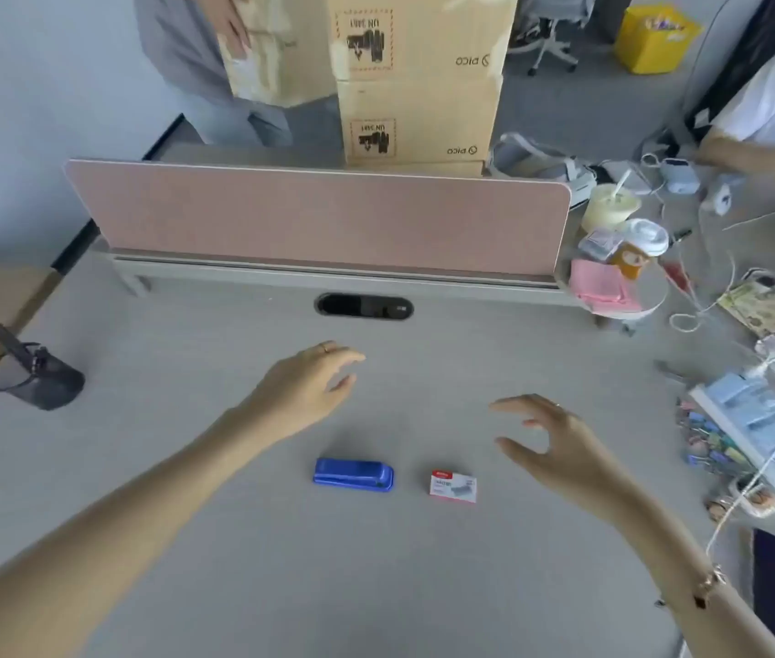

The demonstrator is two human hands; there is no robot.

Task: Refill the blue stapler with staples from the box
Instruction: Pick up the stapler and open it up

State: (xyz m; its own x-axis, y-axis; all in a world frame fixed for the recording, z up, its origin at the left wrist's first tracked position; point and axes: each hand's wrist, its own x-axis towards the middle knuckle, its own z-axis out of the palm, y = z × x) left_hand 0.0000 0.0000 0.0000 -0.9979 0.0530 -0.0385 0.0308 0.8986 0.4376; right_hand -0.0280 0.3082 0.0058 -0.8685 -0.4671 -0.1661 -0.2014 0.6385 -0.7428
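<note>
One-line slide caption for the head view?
Both hands, left and right, hover open above stapler and staple box.

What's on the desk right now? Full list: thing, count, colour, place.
stapler: 1, blue, desk centre, closed
staple box: 1, red and white, right of stapler, apart
pen cup: 1, black mesh, left edge
divider: 1, pink, desk back
cardboard boxes: 2 stacked, brown, behind divider
drink cup: 1, pale yellow, right of divider
binder clips: pile, mixed, right side
left hand: open, above stapler
right hand: open, fingers spread, near box
</note>
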